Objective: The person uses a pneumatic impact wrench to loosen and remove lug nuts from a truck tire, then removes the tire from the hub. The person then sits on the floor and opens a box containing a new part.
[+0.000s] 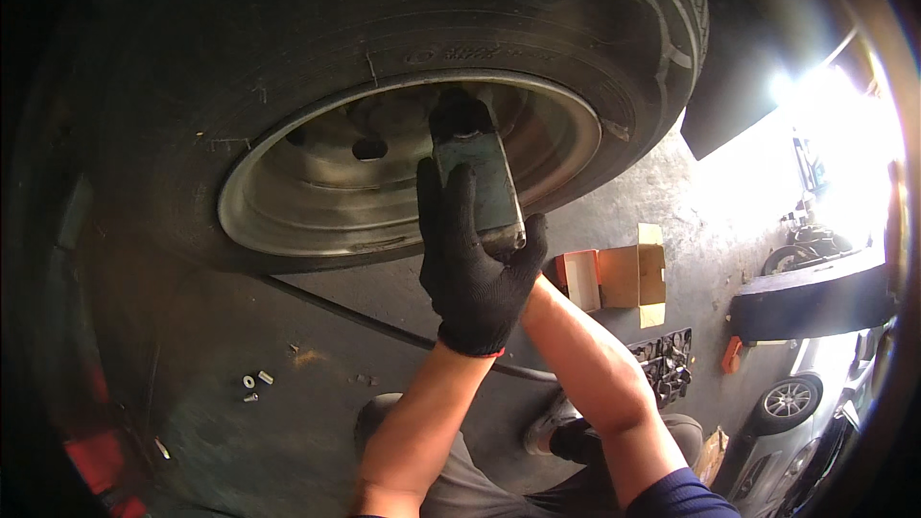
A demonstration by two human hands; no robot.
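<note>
A large black tire [288, 34] with a pale steel wheel rim [317, 197] fills the upper view. My left hand [472, 278], in a black knit glove with a red cuff edge, is closed around the grey body of an impact wrench [491, 182]. The dark nose of the wrench reaches into the recessed middle of the rim; shadow hides what it touches. My right forearm [600, 364] comes up from the lower right and passes behind the left hand. Wrench and glove cover the right hand, so its fingers and grip are hidden.
A black hose [355, 317] runs below the tire. Several small metal fasteners [251, 383] lie on the dark floor at left. To the right are an opened cardboard box [622, 278], a dark tray of tools [669, 364], a motorcycle [806, 247] and a silver car [801, 422].
</note>
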